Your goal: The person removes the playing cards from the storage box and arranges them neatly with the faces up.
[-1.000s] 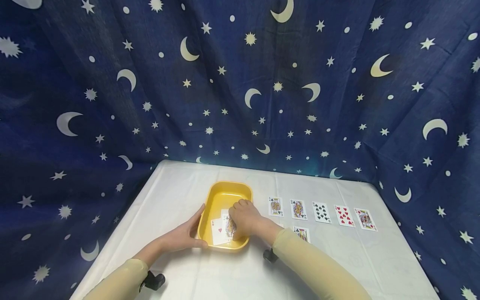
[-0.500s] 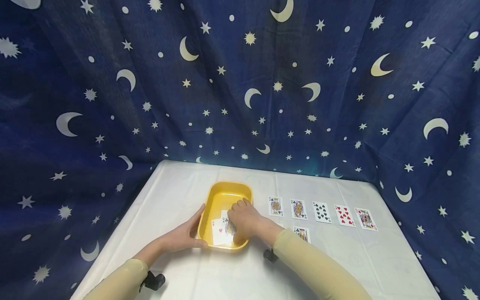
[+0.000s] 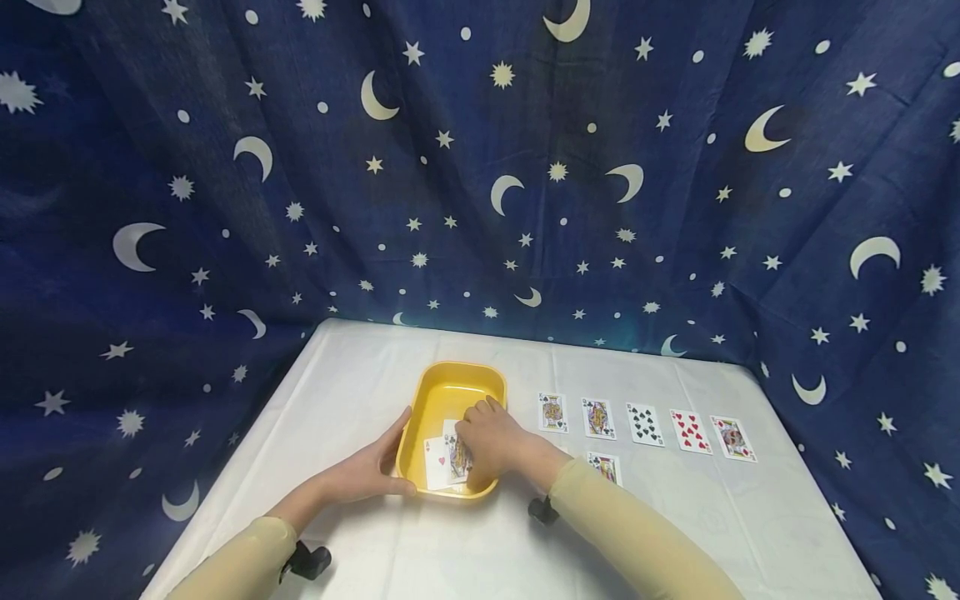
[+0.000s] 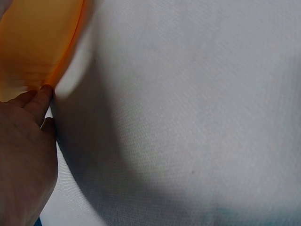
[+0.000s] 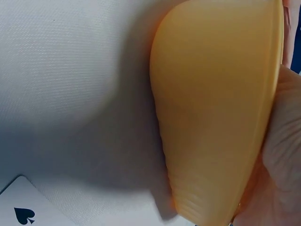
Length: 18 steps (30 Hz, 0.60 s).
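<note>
A yellow tray (image 3: 452, 371) stands on the white-covered table. Inside it, toward its near end, lie an ace of hearts (image 3: 436, 467) and a face card with a black suit mark (image 3: 456, 454) overlapping it. My right hand (image 3: 491, 442) reaches in over the tray's right rim, fingers curled, and grips the face card's right part; its fingertips are mostly hidden. My left hand (image 3: 367, 471) rests against the tray's left side, thumb at the near corner and fingers along the rim. In the left wrist view, straight fingers (image 4: 40, 103) touch the tray's edge.
Right of the tray, several playing cards lie face up in a row, from a king (image 3: 552, 412) to a red king (image 3: 732, 438). Nearer, another face card (image 3: 604, 467) is partly covered by the right sleeve (image 3: 622, 521). A dark starry cloth (image 3: 450, 167) hangs behind the table.
The face card in the tray tilted and caught glare half a second ago; now its picture shows plainly again. The right hand has barely shifted. The left hand and tray stay put.
</note>
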Each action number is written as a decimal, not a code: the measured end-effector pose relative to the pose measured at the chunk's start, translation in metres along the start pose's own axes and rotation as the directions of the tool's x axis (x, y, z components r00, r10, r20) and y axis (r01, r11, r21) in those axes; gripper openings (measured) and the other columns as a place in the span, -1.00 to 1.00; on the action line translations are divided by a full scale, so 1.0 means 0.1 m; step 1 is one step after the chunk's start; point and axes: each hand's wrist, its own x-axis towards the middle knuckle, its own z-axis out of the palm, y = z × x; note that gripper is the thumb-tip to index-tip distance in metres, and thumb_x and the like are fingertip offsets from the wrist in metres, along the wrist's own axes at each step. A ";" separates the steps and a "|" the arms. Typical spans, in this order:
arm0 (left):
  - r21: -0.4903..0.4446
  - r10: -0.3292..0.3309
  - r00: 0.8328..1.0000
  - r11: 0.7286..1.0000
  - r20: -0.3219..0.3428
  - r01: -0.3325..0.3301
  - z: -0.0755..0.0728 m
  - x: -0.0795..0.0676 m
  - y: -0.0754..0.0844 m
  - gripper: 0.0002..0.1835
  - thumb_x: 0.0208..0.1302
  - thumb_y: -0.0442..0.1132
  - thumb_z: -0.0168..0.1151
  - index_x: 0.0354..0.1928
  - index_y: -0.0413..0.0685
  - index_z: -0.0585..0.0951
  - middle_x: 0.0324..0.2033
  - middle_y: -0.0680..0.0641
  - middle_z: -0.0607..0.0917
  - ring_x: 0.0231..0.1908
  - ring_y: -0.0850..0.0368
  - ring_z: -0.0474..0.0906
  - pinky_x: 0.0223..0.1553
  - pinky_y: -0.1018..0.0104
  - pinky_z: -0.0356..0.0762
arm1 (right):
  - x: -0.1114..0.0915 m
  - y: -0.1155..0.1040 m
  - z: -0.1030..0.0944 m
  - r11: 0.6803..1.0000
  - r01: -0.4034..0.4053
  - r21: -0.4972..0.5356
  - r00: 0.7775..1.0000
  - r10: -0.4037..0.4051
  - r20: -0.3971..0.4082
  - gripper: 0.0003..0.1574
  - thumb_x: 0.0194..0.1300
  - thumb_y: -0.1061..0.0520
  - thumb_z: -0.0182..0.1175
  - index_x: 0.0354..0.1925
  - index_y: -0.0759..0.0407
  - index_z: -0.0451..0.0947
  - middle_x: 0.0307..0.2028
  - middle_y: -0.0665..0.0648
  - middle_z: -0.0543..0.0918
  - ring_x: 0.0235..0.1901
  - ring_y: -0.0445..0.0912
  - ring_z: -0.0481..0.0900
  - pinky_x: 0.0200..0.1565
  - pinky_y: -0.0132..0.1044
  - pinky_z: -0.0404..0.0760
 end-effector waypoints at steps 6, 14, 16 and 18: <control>0.009 -0.005 1.000 1.000 -0.009 0.005 0.01 0.00 0.01 0.35 0.12 0.04 0.58 0.65 0.36 -0.31 0.63 0.00 -0.18 0.59 -0.05 -0.17 0.53 -0.09 -0.03 | -0.05 0.06 -0.04 0.998 0.010 0.055 0.999 -0.007 -0.053 0.13 -0.28 -0.35 0.56 0.25 0.08 0.52 0.01 -0.02 0.52 0.08 -0.08 0.34 0.44 -0.10 0.23; 0.025 -0.025 0.999 0.999 -0.025 0.026 0.03 0.00 0.02 0.38 0.07 0.10 0.60 0.65 0.36 -0.30 0.63 0.01 -0.15 0.59 -0.04 -0.14 0.52 -0.07 0.01 | -0.20 0.19 -0.23 0.989 -0.011 0.145 0.994 0.027 -0.108 0.20 -0.17 -0.60 0.46 0.28 0.05 0.51 0.16 0.04 0.53 0.21 -0.03 0.34 0.41 -0.10 0.28; 0.023 -0.026 0.999 0.999 -0.026 0.027 0.03 0.00 0.03 0.38 0.07 0.10 0.60 0.65 0.34 -0.29 0.63 0.00 -0.15 0.59 -0.05 -0.14 0.52 -0.07 0.01 | -0.26 0.24 -0.27 0.985 -0.027 0.172 0.992 0.048 -0.117 0.22 -0.16 -0.59 0.47 0.33 0.03 0.49 0.18 0.03 0.52 0.23 -0.02 0.32 0.43 -0.07 0.25; 0.024 -0.033 0.999 0.999 -0.028 0.033 0.03 0.00 0.03 0.38 0.07 0.11 0.60 0.65 0.34 -0.29 0.63 -0.01 -0.14 0.59 -0.05 -0.14 0.52 -0.08 0.00 | -0.32 0.30 -0.31 0.980 -0.040 0.194 0.989 0.066 -0.132 0.24 -0.15 -0.58 0.48 0.38 0.00 0.47 0.20 0.03 0.50 0.26 -0.02 0.31 0.45 -0.03 0.23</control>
